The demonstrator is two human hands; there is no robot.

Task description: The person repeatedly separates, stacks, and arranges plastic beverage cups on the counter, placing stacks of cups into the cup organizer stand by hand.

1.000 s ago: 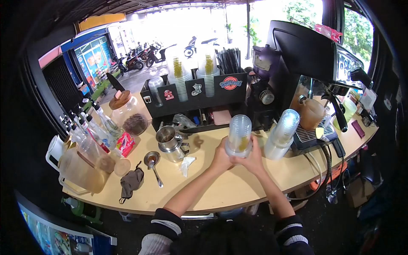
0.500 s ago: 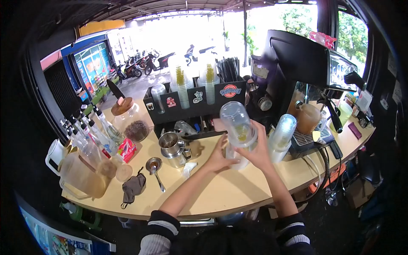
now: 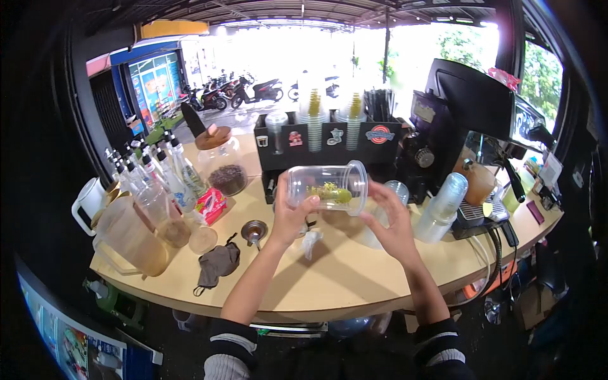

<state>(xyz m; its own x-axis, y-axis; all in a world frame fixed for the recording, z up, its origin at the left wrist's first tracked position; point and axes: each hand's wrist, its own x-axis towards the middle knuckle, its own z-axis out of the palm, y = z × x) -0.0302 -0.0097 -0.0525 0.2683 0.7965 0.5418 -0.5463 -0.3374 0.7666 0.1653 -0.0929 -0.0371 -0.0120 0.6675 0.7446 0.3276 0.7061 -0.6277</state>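
My left hand (image 3: 291, 215) grips the base end of a clear plastic cup (image 3: 325, 189) with green and yellow print, its thumb across the side. The cup lies sideways in the air above the counter, its rim toward the right. Beside that rim my right hand (image 3: 391, 221) is spread, fingers apart, near a stack of clear cups (image 3: 373, 233) that stands on the counter and is partly hidden. Another cup stack (image 3: 443, 208) stands farther right. A crumpled white tissue (image 3: 310, 243) lies below the held cup.
On the wooden counter (image 3: 342, 288) are a steel strainer (image 3: 254, 232), a dark cloth mask (image 3: 218, 265), pump bottles (image 3: 180, 166), a plastic pitcher (image 3: 130, 237) and a glass jar (image 3: 226, 168). Behind stands a black cup holder (image 3: 326, 138); an espresso machine (image 3: 472, 95) is at the right.
One cup has come off the stack and been turned sideways, moving left and up in my left hand. My right hand has opened off the stack. The view has shifted.
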